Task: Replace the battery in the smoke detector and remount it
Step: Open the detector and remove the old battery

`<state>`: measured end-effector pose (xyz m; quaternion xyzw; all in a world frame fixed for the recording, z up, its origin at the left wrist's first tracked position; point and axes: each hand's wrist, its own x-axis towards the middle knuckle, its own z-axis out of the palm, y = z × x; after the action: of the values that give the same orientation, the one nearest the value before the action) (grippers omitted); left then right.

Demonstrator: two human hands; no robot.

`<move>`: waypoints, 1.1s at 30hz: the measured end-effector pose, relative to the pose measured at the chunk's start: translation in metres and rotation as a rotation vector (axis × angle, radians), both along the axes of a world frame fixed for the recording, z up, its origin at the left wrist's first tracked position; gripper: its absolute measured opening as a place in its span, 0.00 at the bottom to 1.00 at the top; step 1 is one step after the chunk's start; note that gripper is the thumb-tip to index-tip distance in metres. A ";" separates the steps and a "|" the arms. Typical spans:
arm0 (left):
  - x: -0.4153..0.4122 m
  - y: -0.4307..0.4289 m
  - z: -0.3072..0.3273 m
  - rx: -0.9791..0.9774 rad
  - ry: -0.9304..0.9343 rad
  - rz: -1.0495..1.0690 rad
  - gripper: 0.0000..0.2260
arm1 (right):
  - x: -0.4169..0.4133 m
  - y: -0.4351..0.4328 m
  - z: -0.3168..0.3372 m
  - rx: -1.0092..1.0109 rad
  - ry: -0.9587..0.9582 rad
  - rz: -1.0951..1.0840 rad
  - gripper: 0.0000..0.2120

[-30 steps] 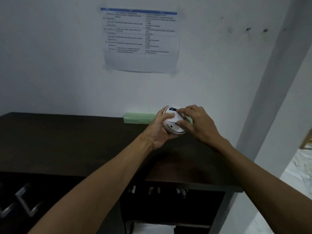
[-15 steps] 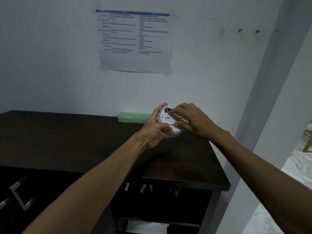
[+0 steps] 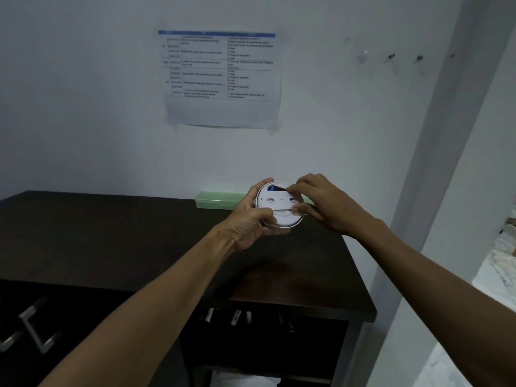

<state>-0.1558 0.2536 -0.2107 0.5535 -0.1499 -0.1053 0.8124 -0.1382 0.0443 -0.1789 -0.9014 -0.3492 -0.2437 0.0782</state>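
Observation:
A round white smoke detector (image 3: 279, 210) is held in the air above the dark cabinet, its back side facing me. My left hand (image 3: 251, 222) grips it from the left, thumb across its lower face. A blue battery (image 3: 275, 188) shows in the slot at the detector's top edge. My right hand (image 3: 324, 205) comes from the right, with its fingertips pinching at the battery's right end and the detector's rim. Part of the detector is hidden behind both hands.
A dark wooden cabinet (image 3: 139, 238) stands against the wall, with a green plastic case (image 3: 217, 201) at its back edge. A printed sheet (image 3: 220, 76) is taped to the wall above. A wall corner (image 3: 435, 163) rises at right. Metal handles (image 3: 33, 328) show lower left.
My hands and the detector stay together above the cabinet. My right fingers have shifted toward the battery's right end, and the detector has tilted a little.

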 end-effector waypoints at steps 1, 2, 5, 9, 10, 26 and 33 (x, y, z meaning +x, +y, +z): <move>0.000 0.000 0.001 0.003 0.002 -0.004 0.37 | 0.000 0.000 0.000 -0.005 0.009 0.000 0.20; 0.000 -0.001 0.001 0.002 0.003 -0.003 0.37 | 0.000 0.001 0.000 -0.002 0.017 0.001 0.21; 0.001 -0.002 0.002 0.002 -0.003 -0.010 0.37 | -0.002 0.002 -0.001 0.022 0.040 0.003 0.23; 0.004 -0.003 0.002 0.018 -0.016 -0.042 0.38 | -0.002 0.007 -0.002 0.011 0.013 0.026 0.26; 0.004 -0.002 0.002 0.018 -0.017 -0.048 0.38 | -0.003 0.008 -0.002 0.013 0.013 0.036 0.25; 0.006 0.004 0.002 0.094 -0.029 -0.042 0.37 | -0.001 0.021 -0.003 -0.043 0.061 -0.034 0.28; 0.006 0.001 0.002 0.094 -0.029 -0.002 0.39 | -0.002 0.021 0.000 -0.081 0.035 -0.023 0.24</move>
<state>-0.1494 0.2547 -0.2091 0.5923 -0.1572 -0.1047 0.7832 -0.1397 0.0658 -0.1792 -0.9119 -0.3471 -0.2144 0.0448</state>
